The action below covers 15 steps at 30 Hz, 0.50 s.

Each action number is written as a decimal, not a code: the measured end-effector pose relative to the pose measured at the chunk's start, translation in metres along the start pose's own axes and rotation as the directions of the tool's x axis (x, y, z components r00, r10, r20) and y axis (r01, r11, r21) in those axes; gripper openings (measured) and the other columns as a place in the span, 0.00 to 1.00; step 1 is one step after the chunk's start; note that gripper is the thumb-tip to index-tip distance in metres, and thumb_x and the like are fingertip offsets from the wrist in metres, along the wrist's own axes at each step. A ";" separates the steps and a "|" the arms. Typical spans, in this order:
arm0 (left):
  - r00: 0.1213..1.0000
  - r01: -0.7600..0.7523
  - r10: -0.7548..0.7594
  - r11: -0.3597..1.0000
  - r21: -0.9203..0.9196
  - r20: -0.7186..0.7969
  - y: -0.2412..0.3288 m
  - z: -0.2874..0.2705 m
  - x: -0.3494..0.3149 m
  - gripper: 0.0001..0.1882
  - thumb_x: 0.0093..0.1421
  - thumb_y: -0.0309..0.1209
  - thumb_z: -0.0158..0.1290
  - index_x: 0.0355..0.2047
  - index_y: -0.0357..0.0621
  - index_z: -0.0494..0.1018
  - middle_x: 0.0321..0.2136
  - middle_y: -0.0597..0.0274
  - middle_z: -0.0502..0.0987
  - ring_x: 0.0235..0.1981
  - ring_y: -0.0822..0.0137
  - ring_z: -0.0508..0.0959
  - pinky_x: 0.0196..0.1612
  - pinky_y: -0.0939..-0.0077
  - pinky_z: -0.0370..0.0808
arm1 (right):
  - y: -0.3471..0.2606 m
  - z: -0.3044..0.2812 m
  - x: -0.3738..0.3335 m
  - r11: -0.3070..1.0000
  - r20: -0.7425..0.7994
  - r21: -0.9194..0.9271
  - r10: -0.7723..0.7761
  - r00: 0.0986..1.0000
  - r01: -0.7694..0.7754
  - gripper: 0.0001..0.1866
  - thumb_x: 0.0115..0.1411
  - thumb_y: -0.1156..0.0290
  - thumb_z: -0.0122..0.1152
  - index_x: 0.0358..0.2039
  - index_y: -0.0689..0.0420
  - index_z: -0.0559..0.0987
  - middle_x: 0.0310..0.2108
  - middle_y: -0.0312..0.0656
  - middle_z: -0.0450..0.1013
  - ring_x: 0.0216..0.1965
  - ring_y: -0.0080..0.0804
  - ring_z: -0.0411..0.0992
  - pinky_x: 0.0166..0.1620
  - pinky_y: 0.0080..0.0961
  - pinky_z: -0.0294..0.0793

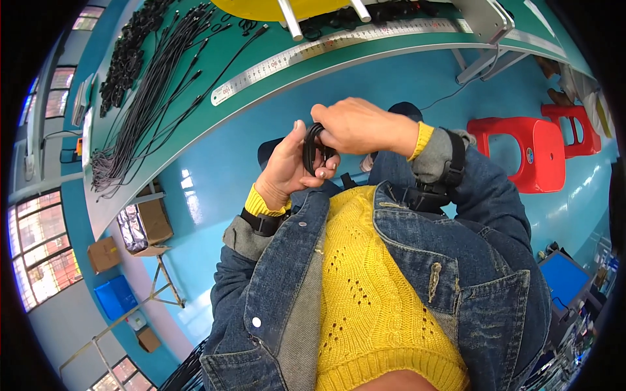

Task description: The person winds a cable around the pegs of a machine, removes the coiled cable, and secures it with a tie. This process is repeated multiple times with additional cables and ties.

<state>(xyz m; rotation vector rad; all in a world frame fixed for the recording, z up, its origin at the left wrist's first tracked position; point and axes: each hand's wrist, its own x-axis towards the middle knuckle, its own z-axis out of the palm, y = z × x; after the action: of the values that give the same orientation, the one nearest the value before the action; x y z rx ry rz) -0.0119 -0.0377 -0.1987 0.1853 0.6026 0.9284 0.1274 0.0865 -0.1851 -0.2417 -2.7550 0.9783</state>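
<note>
Holds a black cable coil (308, 146) up in front of the chest, between two bare hands, off the near edge of the green table (274, 42) and, from above, over the blue floor (208, 176)
Cups the coil from the left and below in the left hand (282, 166), with fingers curled in around its lower part and thumb pointing up beside it; mostly closed, with some palm showing
Grips the upper part of the coil with the right hand (358, 124), bent nearly closed at thumb and fingers; cannot tell exactly where each fingertip presses, with the coil partly hidden by knuckles
Wears yellow knit cuffs, black wrist straps (264, 223) and a denim jacket (417, 241) open over a yellow sweater (372, 280)
On the table, see a long steel ruler (326, 45) lying near the front edge, just beyond the hands; to its left, a spread of long black cables (156, 85), and farther left a dark heap of coiled cables (127, 58)
To the right, well apart from the hands, note a red stool (548, 156) on the floor, with another behind
At lower left, note a cardboard box (153, 225) and a blue bin (115, 298)
</note>
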 end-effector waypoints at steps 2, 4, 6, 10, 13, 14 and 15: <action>1.000 0.007 -0.007 1.000 0.009 -0.025 0.003 0.001 -0.002 0.25 0.56 0.52 0.46 0.37 0.38 0.68 0.25 0.58 0.67 0.21 0.71 0.66 0.14 0.89 0.55 | -0.001 0.013 -0.002 0.996 0.037 0.033 0.076 0.996 -0.077 0.16 0.52 0.65 0.52 0.29 0.67 0.65 0.20 0.55 0.70 0.23 0.56 0.69 0.27 0.44 0.68; 0.999 0.010 -0.010 1.000 0.014 -0.035 0.004 0.005 -0.003 0.23 0.56 0.48 0.47 0.36 0.39 0.68 0.25 0.58 0.68 0.21 0.72 0.66 0.14 0.89 0.54 | -0.002 0.028 -0.008 0.988 -0.058 0.078 0.136 0.989 -0.131 0.15 0.52 0.65 0.51 0.27 0.66 0.63 0.18 0.54 0.70 0.23 0.56 0.69 0.27 0.45 0.67; 0.981 0.006 0.046 0.965 0.262 -0.189 0.001 0.016 -0.005 0.16 0.54 0.39 0.51 0.36 0.40 0.68 0.23 0.61 0.68 0.18 0.74 0.65 0.14 0.89 0.55 | -0.001 0.033 -0.014 0.983 -0.109 0.098 0.169 0.980 -0.158 0.15 0.52 0.65 0.50 0.27 0.66 0.63 0.16 0.53 0.70 0.23 0.55 0.69 0.27 0.46 0.67; 0.941 0.111 0.128 0.759 0.642 -0.314 -0.004 0.017 0.002 0.09 0.49 0.28 0.53 0.32 0.40 0.71 0.20 0.64 0.70 0.17 0.75 0.67 0.15 0.86 0.60 | 0.006 0.034 -0.023 0.979 -0.047 0.127 0.166 0.985 -0.159 0.12 0.53 0.67 0.49 0.31 0.63 0.61 0.18 0.53 0.69 0.23 0.56 0.68 0.27 0.46 0.65; 0.928 0.051 0.269 0.591 0.805 -0.257 -0.010 0.019 0.013 0.07 0.47 0.25 0.54 0.29 0.39 0.72 0.20 0.64 0.73 0.18 0.73 0.70 0.17 0.82 0.64 | 0.009 0.024 -0.021 0.945 -0.084 0.324 0.075 0.994 -0.044 0.13 0.53 0.65 0.49 0.30 0.62 0.62 0.17 0.52 0.68 0.22 0.56 0.68 0.26 0.45 0.64; 0.909 -0.051 0.376 0.526 0.849 -0.178 -0.014 0.018 0.014 0.07 0.47 0.26 0.55 0.27 0.38 0.73 0.20 0.63 0.74 0.18 0.72 0.72 0.19 0.80 0.66 | 0.006 0.026 -0.019 0.945 -0.085 0.325 0.072 0.994 -0.041 0.13 0.53 0.65 0.49 0.30 0.62 0.62 0.17 0.52 0.68 0.22 0.56 0.68 0.26 0.45 0.64; 0.875 -0.149 0.476 0.447 0.882 -0.093 -0.017 0.017 0.016 0.06 0.46 0.27 0.56 0.25 0.38 0.74 0.20 0.63 0.75 0.19 0.71 0.74 0.20 0.78 0.69 | 0.000 0.031 -0.017 0.964 -0.152 0.259 0.105 0.983 -0.063 0.13 0.53 0.64 0.50 0.29 0.62 0.63 0.17 0.52 0.68 0.21 0.56 0.67 0.25 0.45 0.64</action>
<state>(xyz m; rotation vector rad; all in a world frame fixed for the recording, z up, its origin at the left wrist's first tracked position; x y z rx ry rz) 0.0163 -0.0336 -0.1983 1.1197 1.3794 0.9536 0.1362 0.0639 -0.2111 -0.3818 -2.4584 1.2578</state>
